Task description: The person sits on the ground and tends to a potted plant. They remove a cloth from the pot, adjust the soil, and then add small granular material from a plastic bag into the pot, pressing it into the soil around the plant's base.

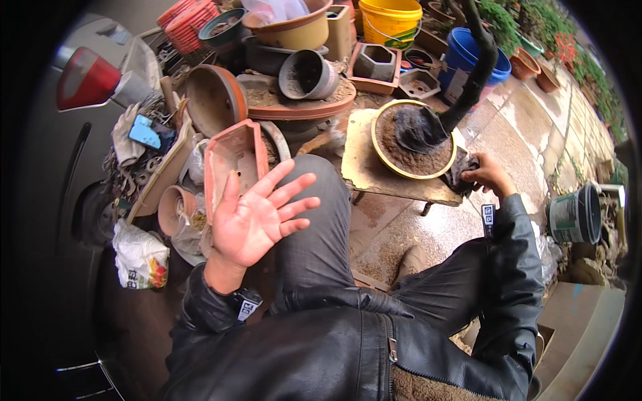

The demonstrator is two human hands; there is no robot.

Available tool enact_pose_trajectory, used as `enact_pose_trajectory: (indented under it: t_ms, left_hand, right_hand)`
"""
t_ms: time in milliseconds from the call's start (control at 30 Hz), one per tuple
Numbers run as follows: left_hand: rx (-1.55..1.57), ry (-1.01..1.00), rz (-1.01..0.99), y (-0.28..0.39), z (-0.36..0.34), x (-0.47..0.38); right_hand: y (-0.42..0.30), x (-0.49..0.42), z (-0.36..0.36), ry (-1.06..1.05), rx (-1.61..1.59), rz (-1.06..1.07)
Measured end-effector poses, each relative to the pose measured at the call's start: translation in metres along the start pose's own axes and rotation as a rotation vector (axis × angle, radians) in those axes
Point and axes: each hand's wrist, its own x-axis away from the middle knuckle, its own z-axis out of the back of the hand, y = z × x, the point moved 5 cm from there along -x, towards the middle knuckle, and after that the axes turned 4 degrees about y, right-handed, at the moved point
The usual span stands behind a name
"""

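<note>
My left hand point(258, 220) is raised palm up over my left thigh, its fingers spread and nothing in it. Beside the low wooden stool point(358, 155), my right hand point(484, 173) grips a dark cloth point(459, 170) at the stool's right corner. A round yellow-rimmed pot point(378, 150) filled with brown soil stands on the stool, next to that cloth. From the pot a thick dark trunk point(469, 95) rises slantwise to the upper right, with black wrapping point(419, 129) around its base. Whether the cloth touches the pot cannot be told.
An empty-looking rectangular terracotta planter point(235, 160) lies behind my left hand. A tray of tools and gloves point(160, 175) stands at left, near a car point(45, 200). Stacked pots, a yellow bucket point(391, 20) and a blue bucket point(459, 55) stand beyond; an orange-and-white cat point(326, 140) is beside the stool.
</note>
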Motion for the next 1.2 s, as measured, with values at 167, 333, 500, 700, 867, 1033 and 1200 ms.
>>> enact_pose_trajectory:
  t_ms: [167, 333, 500, 700, 867, 1033, 1200]
  left_hand:
    - [-0.062, -0.008, 0.000, -0.006, 0.004, 0.018]
    - [-0.446, 0.147, 0.158, -0.031, 0.048, 0.063]
    - [-1.168, 0.533, 0.568, -0.073, 0.154, 0.154]
    - [-1.445, 0.466, 0.654, -0.165, 0.249, 0.256]
    - [-1.248, 0.582, 0.835, -0.216, 0.258, 0.268]
    - [-1.178, 0.602, 0.902, -0.229, 0.240, 0.250]
    - [-1.162, 0.563, 0.951, -0.232, 0.236, 0.246]
  right_hand:
    - [-0.002, -0.013, -0.010, 0.226, 0.435, 0.068]
    - [-0.011, -0.031, -0.026, 0.171, 0.222, 0.260]
    - [-0.008, -0.020, -0.019, 0.042, -0.129, 0.263]
    - [-0.021, 0.006, 0.006, 0.375, 0.529, 0.250]
    - [-0.038, 0.034, 0.020, 0.563, 0.552, 0.331]
    - [-0.039, 0.047, 0.034, 0.677, 0.486, 0.342]
    - [-0.027, 0.051, 0.035, 0.654, 0.426, 0.313]
